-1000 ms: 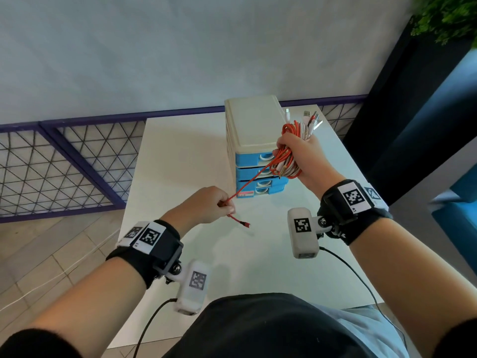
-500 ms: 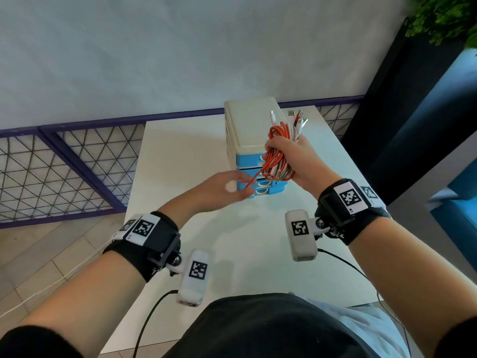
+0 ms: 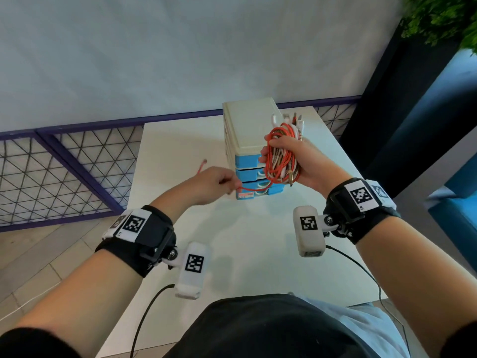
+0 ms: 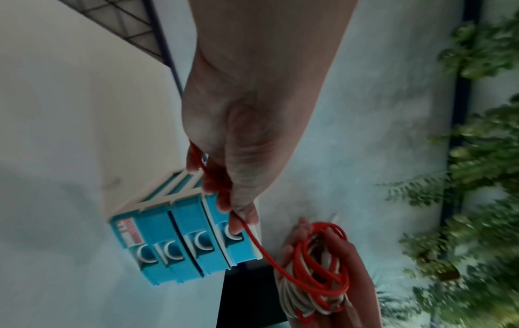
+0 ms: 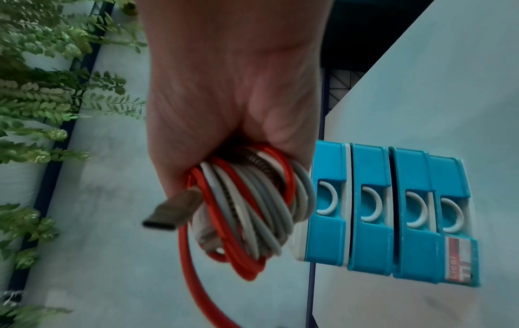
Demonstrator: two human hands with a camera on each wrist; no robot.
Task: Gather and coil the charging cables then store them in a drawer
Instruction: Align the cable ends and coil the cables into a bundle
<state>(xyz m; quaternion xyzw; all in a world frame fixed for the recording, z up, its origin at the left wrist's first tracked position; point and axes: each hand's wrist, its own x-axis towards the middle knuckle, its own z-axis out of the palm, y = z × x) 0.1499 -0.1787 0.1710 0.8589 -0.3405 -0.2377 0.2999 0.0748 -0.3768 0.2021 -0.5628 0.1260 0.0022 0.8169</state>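
Right hand (image 3: 307, 161) fingers wrapped round coiled cables (image 3: 281, 156), left hand (image 3: 214, 183) fingers pinching the red cable's loose end (image 3: 254, 189) — blue drawer unit (image 3: 254, 161) on tabletop (image 3: 180, 156) behind.

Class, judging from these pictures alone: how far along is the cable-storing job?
Done: most cables sit coiled in a bundle gripped by the right hand. In hand: the left hand pinches the red cable's loose tail. Left: wrap that tail, open a blue drawer of the closed organizer and store the bundle.

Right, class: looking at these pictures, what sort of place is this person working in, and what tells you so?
Probably an indoor office or studio corner: a white table with a small desktop drawer unit, set against a plain wall with a purple mesh railing and leafy greenery nearby.
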